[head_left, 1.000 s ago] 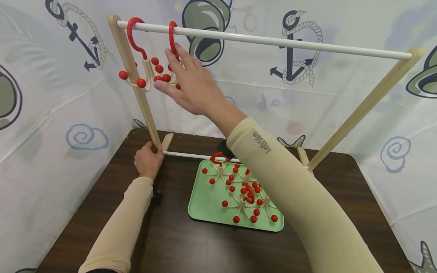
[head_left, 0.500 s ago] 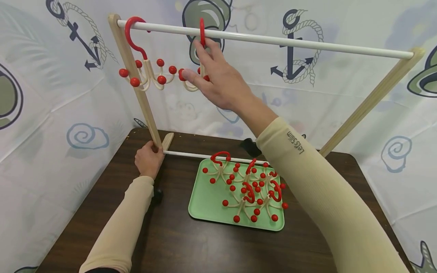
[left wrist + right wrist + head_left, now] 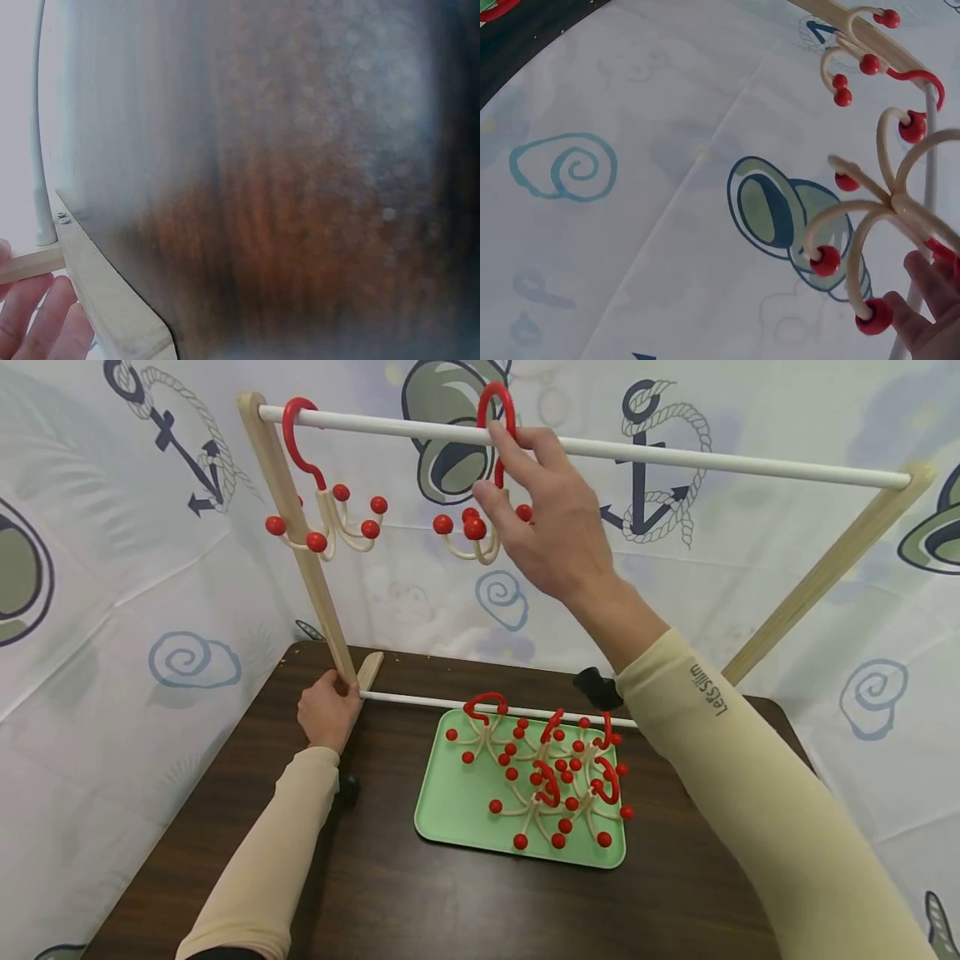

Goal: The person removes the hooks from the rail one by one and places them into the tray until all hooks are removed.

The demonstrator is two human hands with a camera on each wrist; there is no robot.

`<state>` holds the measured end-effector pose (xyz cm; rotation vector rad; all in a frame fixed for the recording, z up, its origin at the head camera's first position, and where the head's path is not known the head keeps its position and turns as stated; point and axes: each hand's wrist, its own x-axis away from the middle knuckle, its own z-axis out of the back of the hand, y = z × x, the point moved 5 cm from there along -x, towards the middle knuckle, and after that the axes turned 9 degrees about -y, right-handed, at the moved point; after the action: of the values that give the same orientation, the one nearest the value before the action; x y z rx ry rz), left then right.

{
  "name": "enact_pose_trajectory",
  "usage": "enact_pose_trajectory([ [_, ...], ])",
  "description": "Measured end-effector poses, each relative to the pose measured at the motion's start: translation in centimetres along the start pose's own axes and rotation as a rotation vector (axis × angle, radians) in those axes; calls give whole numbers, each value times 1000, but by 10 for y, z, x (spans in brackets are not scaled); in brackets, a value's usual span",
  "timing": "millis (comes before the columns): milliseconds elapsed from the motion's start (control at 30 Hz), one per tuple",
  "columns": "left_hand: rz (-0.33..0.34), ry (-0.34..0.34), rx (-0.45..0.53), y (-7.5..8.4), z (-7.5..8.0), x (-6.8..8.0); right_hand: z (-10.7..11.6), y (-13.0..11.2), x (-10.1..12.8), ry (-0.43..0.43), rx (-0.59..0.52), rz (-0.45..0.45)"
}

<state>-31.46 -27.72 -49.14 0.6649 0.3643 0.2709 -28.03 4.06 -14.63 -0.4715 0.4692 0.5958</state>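
Observation:
My right hand (image 3: 558,518) is at the white top rod (image 3: 712,458) of a wooden rack, its fingers fairly straight and touching the red hook of a branched hanger (image 3: 487,552). That hanger hangs from the rod; its pale curved arms end in red balls, seen from below in the right wrist view. A second such hanger (image 3: 327,518) hangs at the rod's left end. Low on the left, my left hand (image 3: 327,712) holds the foot of the rack's left wooden post (image 3: 318,593). In the left wrist view, its fingers (image 3: 45,319) curl around the wood.
A green tray (image 3: 457,818) on the dark wooden table (image 3: 390,893) bears several more red-hooked hangers (image 3: 534,810), crowded to its right side. A thin white lower bar (image 3: 412,700) runs behind it. Patterned cloth (image 3: 450,618) surrounds the table.
The right hand and the hanger it touches have slid rightward along the top rod, away from the left hanger, which sways slightly. The left hand stays at the post.

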Motion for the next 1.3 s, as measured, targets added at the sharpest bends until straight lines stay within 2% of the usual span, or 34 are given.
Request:
enact_pose_trajectory([
  [133,-3,-4,2,-1,-2,-1,14,6,10,84,-4,21],
  [233,-4,-4,6,-2,-2,-1,21,8,19,106,-11,35],
  [433,-8,-8,7,-1,-2,-1,26,8,45,124,-69,63],
  [567,-13,-3,3,0,-3,-1,16,5,65,77,-142,51],
  [767,13,1,-6,-1,-2,-1,-22,-8,94,-97,-234,10],
  [967,-2,11,4,-3,-2,-1,-79,-17,131,-255,-318,-49],
  [1133,-13,16,8,-2,-2,-1,-122,-20,156,-344,-359,-53],
  [1300,-7,11,8,-1,-2,-1,-149,-18,169,-398,-395,-89],
])
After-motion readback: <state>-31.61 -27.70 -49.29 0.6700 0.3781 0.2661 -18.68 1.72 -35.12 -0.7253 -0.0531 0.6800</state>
